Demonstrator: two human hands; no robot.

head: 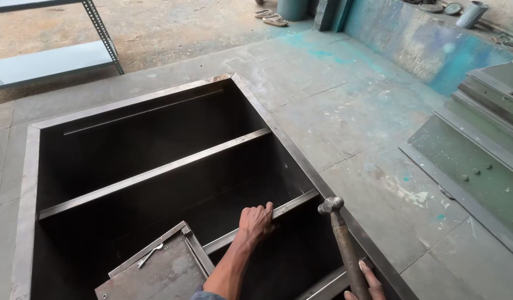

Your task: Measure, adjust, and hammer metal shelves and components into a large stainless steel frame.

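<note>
Cabinet lies open-side up on the floor, two shelves fitted across. Left hand has its fingers curled over the lower shelf; right hand grips a hammer, head beside the rim, apparently mid-adjustment.

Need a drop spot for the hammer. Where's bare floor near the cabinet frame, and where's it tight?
Free: concrete floor between the cabinet frame's right rim and the green metal panels; also beyond its far rim. Tight: near corner, where the left hand grips a shelf bar and the right hand holds the hammer.
</note>
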